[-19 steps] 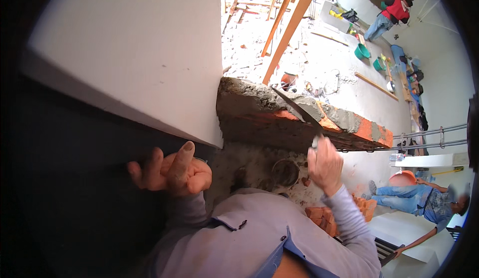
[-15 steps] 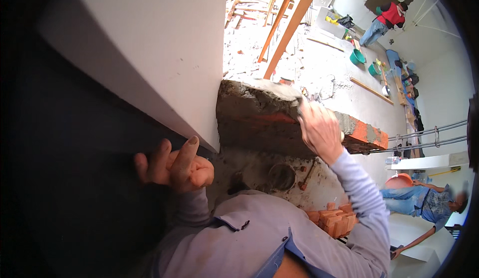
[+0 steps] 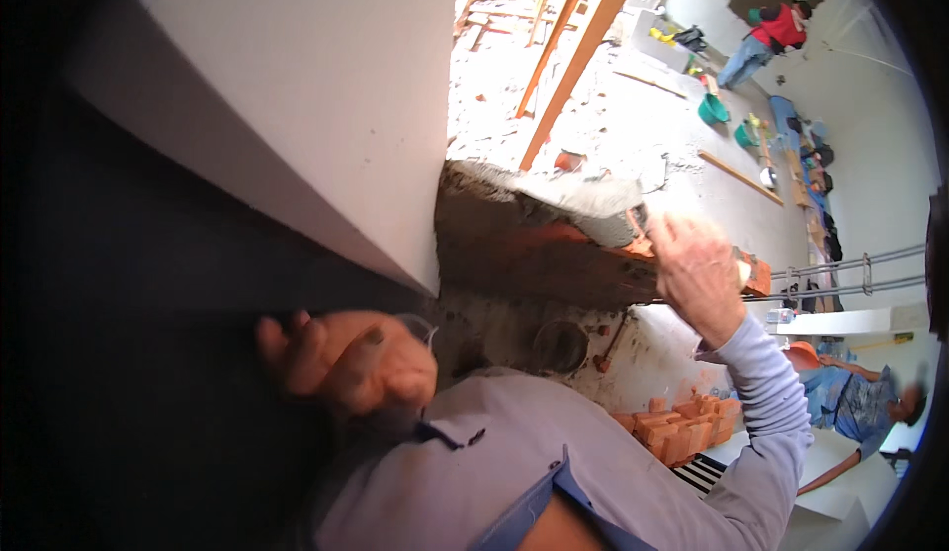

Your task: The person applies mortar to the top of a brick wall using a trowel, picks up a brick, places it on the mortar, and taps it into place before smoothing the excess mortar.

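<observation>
My right hand (image 3: 702, 269) is wrapped round the handle of a trowel, and the pale end of the handle shows beside my palm. The trowel's blade (image 3: 583, 195), smeared by motion, lies along the top of a low brick wall (image 3: 534, 254) coated in grey mortar. Wet mortar (image 3: 608, 227) sits on the wall's top edge near the blade, with orange brick showing around it. My left hand (image 3: 361, 363) hangs in front of the dark surface at the left, its fingers loosely bent and apart, with nothing visible in them.
A white column (image 3: 306, 86) stands at the wall's left end. Below the wall are a round bucket (image 3: 561, 345) and stacked bricks (image 3: 682, 427). Slanting timbers (image 3: 583, 67) rise behind it. One person (image 3: 766, 42) stands far off, another (image 3: 855, 398) at the right.
My right hand has moved right along the wall, bringing the trowel with it. My left hand has dropped slightly lower. The view has shifted a little.
</observation>
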`<state>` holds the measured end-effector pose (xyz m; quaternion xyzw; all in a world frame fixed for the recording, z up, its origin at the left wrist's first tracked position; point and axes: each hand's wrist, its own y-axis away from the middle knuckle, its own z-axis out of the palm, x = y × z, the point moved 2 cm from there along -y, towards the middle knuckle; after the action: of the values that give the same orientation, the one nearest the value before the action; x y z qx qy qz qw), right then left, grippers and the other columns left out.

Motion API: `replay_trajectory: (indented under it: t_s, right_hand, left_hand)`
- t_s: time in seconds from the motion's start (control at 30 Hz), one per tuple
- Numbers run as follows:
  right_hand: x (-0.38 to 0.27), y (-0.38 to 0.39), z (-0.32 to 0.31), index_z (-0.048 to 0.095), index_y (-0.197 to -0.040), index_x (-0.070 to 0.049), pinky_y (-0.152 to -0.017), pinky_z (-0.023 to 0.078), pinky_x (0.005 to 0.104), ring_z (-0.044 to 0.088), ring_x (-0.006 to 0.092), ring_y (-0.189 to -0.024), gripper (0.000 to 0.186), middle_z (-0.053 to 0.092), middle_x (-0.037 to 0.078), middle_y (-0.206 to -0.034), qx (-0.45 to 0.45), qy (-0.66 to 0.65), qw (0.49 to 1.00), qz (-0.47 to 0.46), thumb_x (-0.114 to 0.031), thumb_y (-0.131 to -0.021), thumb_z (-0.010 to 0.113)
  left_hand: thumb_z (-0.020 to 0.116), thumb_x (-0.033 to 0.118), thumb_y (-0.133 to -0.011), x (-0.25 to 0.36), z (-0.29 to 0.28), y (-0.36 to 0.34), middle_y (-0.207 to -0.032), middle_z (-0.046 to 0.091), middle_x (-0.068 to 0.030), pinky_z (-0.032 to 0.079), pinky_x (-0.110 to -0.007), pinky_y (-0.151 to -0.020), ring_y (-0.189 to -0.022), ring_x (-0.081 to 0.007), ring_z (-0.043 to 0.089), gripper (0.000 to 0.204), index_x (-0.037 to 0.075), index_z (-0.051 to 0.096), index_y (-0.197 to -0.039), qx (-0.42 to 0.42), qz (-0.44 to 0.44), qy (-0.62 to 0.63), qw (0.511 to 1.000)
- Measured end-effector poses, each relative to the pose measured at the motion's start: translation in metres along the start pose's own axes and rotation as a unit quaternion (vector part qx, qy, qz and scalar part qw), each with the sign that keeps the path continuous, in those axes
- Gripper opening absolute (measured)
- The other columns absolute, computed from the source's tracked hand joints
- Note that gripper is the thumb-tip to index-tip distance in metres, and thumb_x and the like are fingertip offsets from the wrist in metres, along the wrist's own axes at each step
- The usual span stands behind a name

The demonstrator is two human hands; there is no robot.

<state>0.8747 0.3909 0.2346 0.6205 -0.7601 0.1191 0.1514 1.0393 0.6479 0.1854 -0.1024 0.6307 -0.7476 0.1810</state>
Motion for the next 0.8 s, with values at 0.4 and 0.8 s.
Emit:
replay_trajectory:
  t_s: [0.4,0.8]
  right_hand:
    - [-0.045,-0.118,0.036,0.067,-0.068,-0.006,-0.052,0.048,0.035,0.064,0.0167,-0.062,0.011,0.061,0.005,-0.062,0.066,-0.007,0.993,-0.101,-0.014,-0.075,0.065]
    - [0.019,-0.03,0.036,0.056,-0.083,0.0,-0.064,0.051,0.0406,0.062,0.0284,-0.071,0.013,0.058,0.012,-0.076,-0.071,-0.069,0.995,-0.009,-0.008,-0.074,0.061]
  left_hand:
    - [0.048,0.019,-0.086,-0.012,0.012,0.014,-0.097,0.059,-0.0155,0.023,-0.058,-0.11,-0.12,-0.032,0.047,0.022,0.001,0.06,-0.081,-0.046,0.075,-0.094,0.992]
    - [0.046,0.022,-0.088,-0.015,0.014,0.01,-0.117,0.052,-0.0225,0.022,-0.054,-0.113,-0.129,-0.0297,0.041,0.024,0.004,0.063,-0.09,-0.039,0.072,-0.079,0.994]
